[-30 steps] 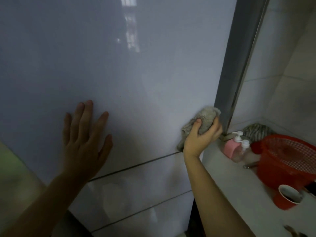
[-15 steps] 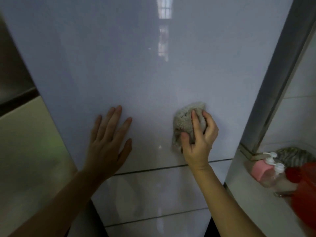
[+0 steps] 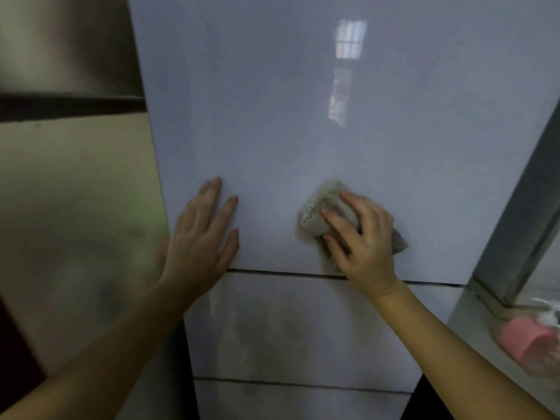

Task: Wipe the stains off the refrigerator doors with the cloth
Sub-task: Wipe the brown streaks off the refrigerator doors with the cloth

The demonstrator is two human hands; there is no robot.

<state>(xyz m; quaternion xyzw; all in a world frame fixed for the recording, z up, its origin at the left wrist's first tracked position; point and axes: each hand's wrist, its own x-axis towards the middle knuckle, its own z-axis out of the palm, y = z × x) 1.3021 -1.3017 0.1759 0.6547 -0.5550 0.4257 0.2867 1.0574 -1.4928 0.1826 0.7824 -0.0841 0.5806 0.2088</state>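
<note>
Head view: a tall, glossy, pale grey-white refrigerator door (image 3: 303,131) fills the middle of the picture, and a bright window reflection (image 3: 348,40) shines high on it. A thin dark seam runs under this door. Below the seam sits a glossy pale drawer front (image 3: 303,328) with cloudy smears, and below a second seam is the top of another pale panel (image 3: 303,404).

The left-hand grip (image 3: 200,237) lies flat on the upper door, low down and near its left edge. Its fingers are straight and slightly spread, pointing up, and it holds nothing. The heel of the palm reaches the seam.

The right-hand grip (image 3: 363,241) is to the right of it, apart from it and at about the same height on the same door. It holds a crumpled grey-beige cloth (image 3: 318,207) against the door. The fingers are bent over the wad, pointing up and left, and the thumb clamps the wad's lower edge, so the cloth is pinched and pressed to the door. Part of the cloth bulges out past the fingertips, and a corner pokes out from under the palm on the right. The cloth sits just above the seam, in the lower middle of the upper door.

A grey metal upright frame (image 3: 521,207) slants along the door's right edge. Beside it, a pale worktop (image 3: 472,328) carries a blurred pink pump bottle (image 3: 521,344). To the left of the refrigerator is a blurred beige surface (image 3: 75,207) under a dark horizontal band (image 3: 69,104).
</note>
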